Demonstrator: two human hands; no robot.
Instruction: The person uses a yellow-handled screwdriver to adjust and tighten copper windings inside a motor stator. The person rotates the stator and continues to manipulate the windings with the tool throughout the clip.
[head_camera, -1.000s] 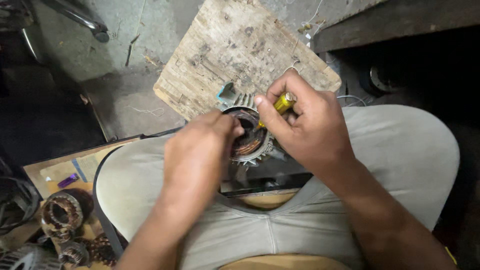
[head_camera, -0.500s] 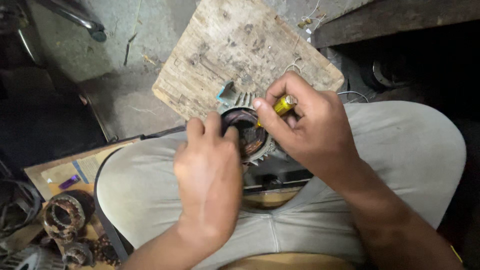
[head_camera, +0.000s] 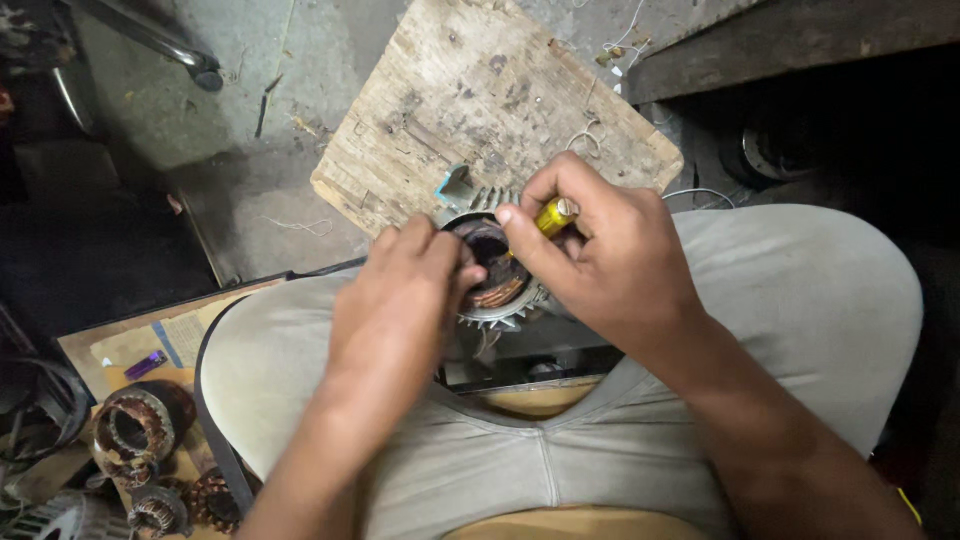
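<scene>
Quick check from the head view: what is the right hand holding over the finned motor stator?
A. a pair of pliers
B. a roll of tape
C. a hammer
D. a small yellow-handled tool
D. The right hand pinches a small yellow-handled tool above the finned motor stator, while the left hand rests on the stator's rim.

Left hand (head_camera: 400, 300) now lower and more toward the lower left of the frame than a second ago, its fingertips (head_camera: 462, 262) pulled to the left rim of the finned motor stator (head_camera: 492, 275), more copper winding exposed at centre frame
</scene>
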